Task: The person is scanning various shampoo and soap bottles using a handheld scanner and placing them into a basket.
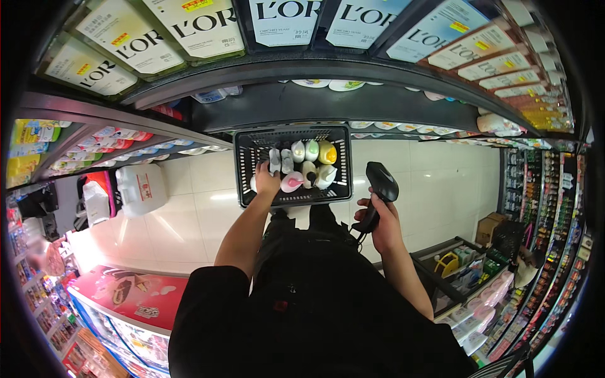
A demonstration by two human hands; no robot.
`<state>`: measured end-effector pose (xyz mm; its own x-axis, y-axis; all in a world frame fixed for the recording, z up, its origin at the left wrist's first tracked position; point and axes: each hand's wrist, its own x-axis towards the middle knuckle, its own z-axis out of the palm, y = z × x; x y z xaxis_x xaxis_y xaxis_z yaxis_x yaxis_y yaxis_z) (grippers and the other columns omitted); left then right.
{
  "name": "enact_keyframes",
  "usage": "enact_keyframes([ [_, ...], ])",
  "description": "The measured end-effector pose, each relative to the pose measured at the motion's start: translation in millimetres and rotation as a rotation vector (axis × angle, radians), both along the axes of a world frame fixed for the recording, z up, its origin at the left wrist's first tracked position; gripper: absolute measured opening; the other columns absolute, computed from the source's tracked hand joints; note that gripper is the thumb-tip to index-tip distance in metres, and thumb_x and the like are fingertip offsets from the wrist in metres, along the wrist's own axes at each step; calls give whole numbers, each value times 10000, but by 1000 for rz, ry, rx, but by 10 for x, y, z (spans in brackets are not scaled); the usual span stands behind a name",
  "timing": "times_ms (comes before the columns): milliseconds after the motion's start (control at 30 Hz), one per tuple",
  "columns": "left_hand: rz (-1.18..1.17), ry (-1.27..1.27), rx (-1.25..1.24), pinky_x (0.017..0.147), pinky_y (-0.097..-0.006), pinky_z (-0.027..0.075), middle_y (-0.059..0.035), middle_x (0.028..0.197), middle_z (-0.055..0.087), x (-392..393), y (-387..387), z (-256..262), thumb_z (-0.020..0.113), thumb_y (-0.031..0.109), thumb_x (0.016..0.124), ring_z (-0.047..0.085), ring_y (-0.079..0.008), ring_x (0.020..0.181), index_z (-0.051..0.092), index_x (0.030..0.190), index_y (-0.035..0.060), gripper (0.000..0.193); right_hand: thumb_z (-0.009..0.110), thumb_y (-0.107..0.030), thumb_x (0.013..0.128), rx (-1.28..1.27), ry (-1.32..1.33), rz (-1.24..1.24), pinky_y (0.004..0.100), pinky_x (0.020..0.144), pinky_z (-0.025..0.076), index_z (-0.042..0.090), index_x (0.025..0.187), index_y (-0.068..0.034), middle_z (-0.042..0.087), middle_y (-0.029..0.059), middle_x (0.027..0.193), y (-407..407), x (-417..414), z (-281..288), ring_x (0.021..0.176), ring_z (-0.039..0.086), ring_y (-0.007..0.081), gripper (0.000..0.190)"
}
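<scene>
A black plastic shopping basket (351, 165) is in front of me at the foot of the shelves, with several upright bottles inside. Inside its left part, my left hand (268, 179) has its fingers at a bottle with a clear cap (274, 158); whether they grip it is hidden. Close by are a pump bottle with a pink top (292, 180), a bottle with a yellow top (328, 153) and one with a black top (309, 177). To the right of the basket, my right hand (386, 222) holds a black handheld barcode scanner (384, 182) by its handle.
Boxed or bottled toiletries with price stickers (283, 23) line the upper shelf (302, 71). A white jerrycan (142, 189) stands on the tiled floor (198, 227) at left. Behind it is a red-topped chest freezer (132, 293). A black-framed bin (449, 293) of goods stands at right.
</scene>
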<state>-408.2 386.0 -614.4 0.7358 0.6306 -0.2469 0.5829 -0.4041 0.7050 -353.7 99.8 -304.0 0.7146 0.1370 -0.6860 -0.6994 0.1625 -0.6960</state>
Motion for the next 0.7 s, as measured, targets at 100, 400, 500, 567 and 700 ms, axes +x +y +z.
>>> enact_keyframes([
  [100,14,236,46,1119,-449,436,-250,1402,570,103,215,-551,627,191,892,485,-403,1375,578,1361,56,491,553,-255,1044,-67,24,80,360,742,546,497,1351,-41,654,137,1038,-101,162,-8,788,669,224,379],
  [400,60,581,-1,979,-465,545,-223,1227,661,827,47,-441,735,312,840,655,-386,1169,582,1239,100,477,600,-228,1023,-227,41,106,344,686,555,534,1338,-52,681,119,1028,-643,699,-37,767,679,209,367],
  [500,19,546,93,950,-481,557,-222,1161,694,677,229,-518,753,295,830,682,-395,1107,604,1205,81,457,616,-244,1016,-187,16,187,334,662,560,543,1332,-55,682,121,1027,-617,914,-88,765,678,202,376],
  [567,55,453,114,891,-493,567,-207,1037,739,507,319,-368,782,275,800,712,-397,1009,686,1067,62,354,627,-247,1011,-158,2,237,316,656,551,550,1312,-46,683,122,1028,-546,1009,-15,754,674,195,370],
  [700,-9,211,50,798,-456,563,-186,922,742,278,546,564,809,287,742,713,-390,908,720,991,54,353,571,-243,1040,-139,-36,351,331,710,533,523,1331,-25,659,133,1010,-557,1146,-89,781,665,208,367],
])
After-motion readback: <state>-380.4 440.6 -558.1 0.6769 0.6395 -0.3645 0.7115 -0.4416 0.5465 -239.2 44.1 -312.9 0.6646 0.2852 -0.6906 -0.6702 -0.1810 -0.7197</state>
